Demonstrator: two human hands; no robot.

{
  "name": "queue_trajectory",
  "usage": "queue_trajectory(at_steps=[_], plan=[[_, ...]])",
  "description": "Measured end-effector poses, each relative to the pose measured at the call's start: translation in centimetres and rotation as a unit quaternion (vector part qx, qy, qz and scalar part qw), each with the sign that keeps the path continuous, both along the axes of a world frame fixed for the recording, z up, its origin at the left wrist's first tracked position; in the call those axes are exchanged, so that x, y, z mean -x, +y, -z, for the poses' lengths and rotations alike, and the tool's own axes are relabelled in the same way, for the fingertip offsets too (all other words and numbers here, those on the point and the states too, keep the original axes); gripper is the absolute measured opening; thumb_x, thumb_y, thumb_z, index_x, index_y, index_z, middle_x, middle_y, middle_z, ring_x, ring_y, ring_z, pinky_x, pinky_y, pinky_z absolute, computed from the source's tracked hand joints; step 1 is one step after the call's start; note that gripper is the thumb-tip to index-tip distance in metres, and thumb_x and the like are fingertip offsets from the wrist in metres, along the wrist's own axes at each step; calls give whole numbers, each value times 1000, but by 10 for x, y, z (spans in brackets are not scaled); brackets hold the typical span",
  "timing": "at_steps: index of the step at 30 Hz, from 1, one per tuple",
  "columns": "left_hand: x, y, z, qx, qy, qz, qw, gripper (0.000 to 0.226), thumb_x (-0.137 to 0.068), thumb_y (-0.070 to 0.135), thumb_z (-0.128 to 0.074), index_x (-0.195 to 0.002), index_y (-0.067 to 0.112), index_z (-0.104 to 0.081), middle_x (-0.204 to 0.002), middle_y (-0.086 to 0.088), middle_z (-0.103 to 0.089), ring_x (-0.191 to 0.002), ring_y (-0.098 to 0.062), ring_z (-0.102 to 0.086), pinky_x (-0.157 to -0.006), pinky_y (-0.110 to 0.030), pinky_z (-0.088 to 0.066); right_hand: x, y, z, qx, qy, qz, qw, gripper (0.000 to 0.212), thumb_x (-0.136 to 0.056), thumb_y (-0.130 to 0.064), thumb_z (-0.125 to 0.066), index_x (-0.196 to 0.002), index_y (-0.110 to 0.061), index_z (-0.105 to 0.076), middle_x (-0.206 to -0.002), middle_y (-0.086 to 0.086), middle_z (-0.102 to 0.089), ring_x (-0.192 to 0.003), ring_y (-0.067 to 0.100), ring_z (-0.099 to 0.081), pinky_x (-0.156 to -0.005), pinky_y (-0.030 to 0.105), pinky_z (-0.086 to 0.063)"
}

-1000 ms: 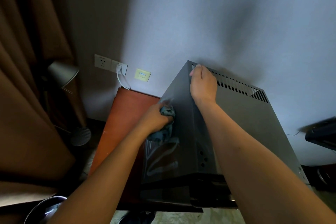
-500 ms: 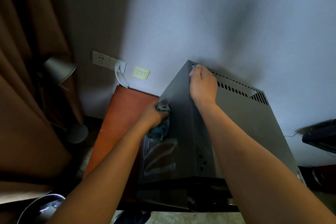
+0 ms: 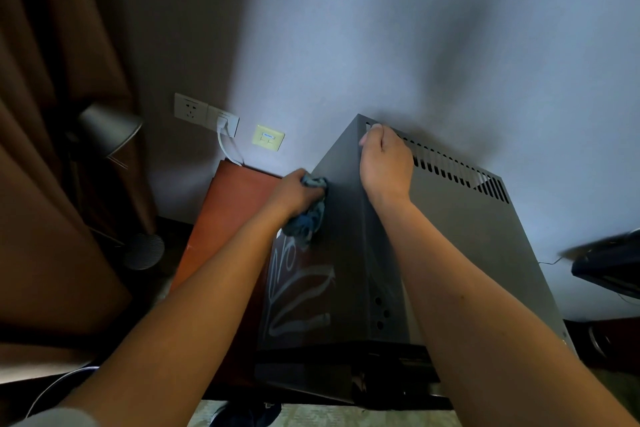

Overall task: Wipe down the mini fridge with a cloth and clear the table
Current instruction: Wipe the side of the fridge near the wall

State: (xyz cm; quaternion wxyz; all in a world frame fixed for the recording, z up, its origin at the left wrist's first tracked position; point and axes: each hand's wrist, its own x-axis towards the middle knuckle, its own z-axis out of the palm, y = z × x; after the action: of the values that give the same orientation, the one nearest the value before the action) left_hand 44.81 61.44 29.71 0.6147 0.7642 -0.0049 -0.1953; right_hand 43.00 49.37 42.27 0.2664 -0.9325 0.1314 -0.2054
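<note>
From the head camera I see the fridge (image 3: 460, 253) standing on the table (image 3: 228, 218), set toward the table's right side with its back edge close to the wall (image 3: 381, 45). My left hand (image 3: 294, 194) is bunched around the cloth (image 3: 306, 222), fingers curled into it, pressing it against the fridge's left side near the upper back part of that panel. The cloth is blue and crumpled, and hangs a little below the hand. Pale streaks (image 3: 298, 298) run across the lower part of the same panel, below the cloth; they look like wet wipe marks, though in this dim light I can't be sure.

My right hand (image 3: 384, 163) grips the fridge's top back-left corner, fingers hooked over the edge just beside the row of vent slots (image 3: 457, 177) that runs along the top's back edge. Both forearms reach in from the bottom of the view.

The bare reddish table top shows to the left of the fridge, out to the table's back-left corner. On the wall above that corner sit a socket (image 3: 190, 107), a second one with a white plug (image 3: 223, 121) and cord in it, and a yellowish plate (image 3: 268, 137). A lamp (image 3: 107, 128) stands left of the table in front of a brown curtain (image 3: 45, 149).
</note>
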Motion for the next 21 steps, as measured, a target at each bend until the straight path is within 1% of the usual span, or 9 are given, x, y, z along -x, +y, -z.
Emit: queue_trajectory(at_steps=[2, 4, 6, 10, 13, 15, 18, 19, 21], plan=[[7, 3, 5, -6, -4, 22, 1000, 19, -83, 33, -74, -92, 26, -59, -94, -5, -69, -89, -25, -67, -87, -46, -58, 0, 0, 1, -1, 1, -1, 1000, 42, -103, -27, -32, -84, -2, -60, -80, 8, -64, -76, 24, -60, -75, 44, -48], [5, 4, -8, -2, -33, 28, 999, 20, -81, 29, -76, -95, 25, -62, -92, -1, -69, -90, -24, -68, -86, -42, -58, -1, 0, 1, 2, -1, -2, 1000, 43, -103, -27, -32, -84, -2, -60, -79, 9, -64, -76, 25, -60, -75, 45, -49], [-4, 3, -33, 12, -75, 16, 997, 22, -80, 27, -76, -98, 21, -65, -92, -1, -71, -90, -22, -69, -83, -37, -57, -1, 0, 0, 11, -3, -4, 1000, 43, -103, -27, -32, -83, -2, -60, -78, 9, -63, -75, 25, -59, -74, 46, -50], [-26, -7, -74, 67, -124, -19, 990, 22, -79, 29, -72, -98, 21, -63, -91, 1, -71, -88, -18, -69, -80, -38, -56, 0, 0, 1, 21, -7, -3, 1000, 42, -103, -28, -32, -81, -6, -61, -78, 5, -64, -75, 22, -59, -73, 45, -50], [-32, -13, -61, 80, -84, -47, 992, 22, -83, 29, -73, -97, 18, -60, -90, -2, -71, -86, -20, -69, -79, -39, -56, 0, 0, 0, 27, -5, -7, 1000, 43, -104, -28, -31, -83, -5, -62, -80, 7, -65, -76, 23, -60, -74, 43, -49], [-26, -11, -37, 45, -35, -43, 997, 23, -86, 34, -73, -96, 18, -59, -92, -4, -69, -86, -22, -67, -77, -37, -55, 1, 0, 1, 20, -3, -8, 1000, 44, -104, -28, -31, -84, -4, -62, -80, 9, -66, -76, 24, -61, -74, 43, -49], [-7, -4, -2, 28, 23, -18, 999, 25, -85, 37, -73, -97, 20, -59, -93, -7, -69, -88, -27, -69, -84, -45, -59, 0, 0, 2, 12, 1, -7, 1000, 44, -102, -29, -30, -82, -5, -60, -77, 9, -64, -74, 26, -60, -73, 45, -50], [-2, -3, 2, 30, 23, -14, 999, 24, -82, 36, -74, -95, 21, -60, -92, -7, -70, -87, -27, -69, -84, -47, -60, -1, 0, 2, 10, 3, -7, 1000, 43, -102, -29, -31, -82, -5, -59, -76, 9, -63, -73, 27, -60, -72, 46, -50], [1, -1, -4, 38, 0, -12, 999, 23, -80, 30, -75, -95, 20, -62, -90, -6, -71, -86, -27, -70, -83, -45, -60, -1, 0, 2, 13, 8, -7, 1000, 41, -102, -29, -32, -81, -6, -58, -75, 9, -63, -73, 27, -59, -71, 45, -49]])
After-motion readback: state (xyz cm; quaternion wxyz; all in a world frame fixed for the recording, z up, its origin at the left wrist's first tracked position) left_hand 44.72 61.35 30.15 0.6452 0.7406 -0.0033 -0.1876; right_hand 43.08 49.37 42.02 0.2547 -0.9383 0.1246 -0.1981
